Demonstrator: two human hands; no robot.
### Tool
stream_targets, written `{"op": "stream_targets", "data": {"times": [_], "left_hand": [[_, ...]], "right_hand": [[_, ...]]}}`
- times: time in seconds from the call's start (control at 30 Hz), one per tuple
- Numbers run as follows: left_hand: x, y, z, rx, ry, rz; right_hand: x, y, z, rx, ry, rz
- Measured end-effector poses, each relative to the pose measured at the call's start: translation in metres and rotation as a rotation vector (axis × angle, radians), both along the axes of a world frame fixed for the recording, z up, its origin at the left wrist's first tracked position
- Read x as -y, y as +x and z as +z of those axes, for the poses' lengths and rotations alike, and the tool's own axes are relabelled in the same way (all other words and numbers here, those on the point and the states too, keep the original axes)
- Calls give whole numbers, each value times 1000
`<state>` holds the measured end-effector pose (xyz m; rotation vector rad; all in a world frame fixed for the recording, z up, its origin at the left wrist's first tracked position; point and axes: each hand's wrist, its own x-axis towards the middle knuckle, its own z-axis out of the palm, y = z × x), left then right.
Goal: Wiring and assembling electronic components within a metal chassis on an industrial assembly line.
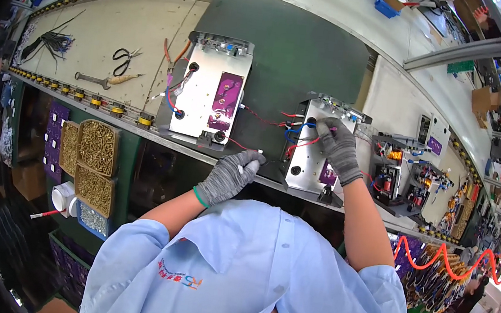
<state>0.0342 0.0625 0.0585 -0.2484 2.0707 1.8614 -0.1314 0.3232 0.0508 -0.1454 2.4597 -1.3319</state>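
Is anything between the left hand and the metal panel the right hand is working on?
Nothing visible. The left hand rests at the near edge of the dark mat, and only bare mat and a thin red wire separate it from the metal panel under the right hand.

Both hands wear knitted grey gloves — the left hand (232, 174) has a thin green band at the cuff, the right hand (339, 148) a plain grey one. Beyond the glove cuffs the forearms are bare. A light blue short-sleeved shirt (248, 275) with an open collar covers the shoulders — a small red and blue emblem sits on its left chest, below the collar.
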Motion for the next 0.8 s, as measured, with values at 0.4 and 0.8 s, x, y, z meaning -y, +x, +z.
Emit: {"op": "stream_targets", "data": {"times": [0.4,0.8], "left_hand": [[-4,-21,-10,229,469,236],[-34,-107,-103,378,648,506]], "right_hand": [[-14,36,77,1,-292,7],[25,82,87,23,-54,340]]}}
